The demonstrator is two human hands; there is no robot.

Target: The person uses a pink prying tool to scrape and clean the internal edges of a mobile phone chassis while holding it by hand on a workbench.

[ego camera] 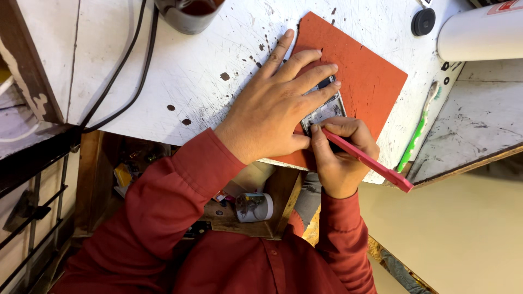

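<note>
Where the workbench's near edge meets the person's red sleeves, the right hand (342, 158) is closed in a pen-style pinch round a flat pink tool (366, 159), its tip set against the near end of an opened phone (324, 111); that grip looks chosen for fine control at the seam. The left hand (275, 106) lies flat with fingers spread, pressing the phone down, seemingly to keep it from sliding. The phone rests on a red-orange mat (370, 81) near the bench's front edge, likely as a cushion against the hard top. Right of the mat lies a green toothbrush (418, 130). Further back stand a black round cap (423, 22), a white cylinder (479, 35) and a grey cup (188, 13); black cables (128, 71) trail off leftward. The white workbench (180, 65) is scratched and chipped.
</note>
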